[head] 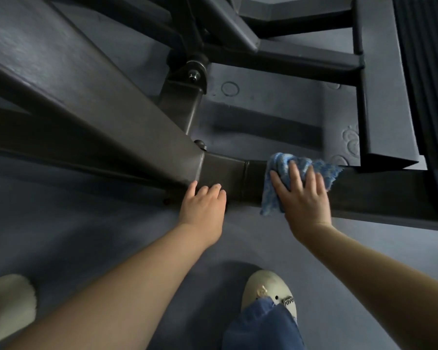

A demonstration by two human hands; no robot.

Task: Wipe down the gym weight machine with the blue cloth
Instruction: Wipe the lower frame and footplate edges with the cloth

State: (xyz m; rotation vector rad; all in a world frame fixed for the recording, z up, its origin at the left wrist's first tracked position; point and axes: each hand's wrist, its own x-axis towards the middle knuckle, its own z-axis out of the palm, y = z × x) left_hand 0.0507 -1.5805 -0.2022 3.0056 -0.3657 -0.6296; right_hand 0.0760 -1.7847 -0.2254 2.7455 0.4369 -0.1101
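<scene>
The weight machine's dark metal frame fills the upper view; its low horizontal base beam (228,178) runs left to right near the floor. My right hand (301,198) lies flat on the blue cloth (271,195), pressing it against the beam's top and front face. The cloth bunches above my fingers and hangs below my thumb. My left hand (204,205) rests on the beam beside the welded joint, fingers curled over its edge, holding nothing.
A thick slanted beam (68,79) rises to the upper left. A bolted pivot (194,75) sits above the joint. A ribbed dark footplate (425,72) stands at the right. Two pale clogs (268,291) stand on the blue-grey floor (86,238).
</scene>
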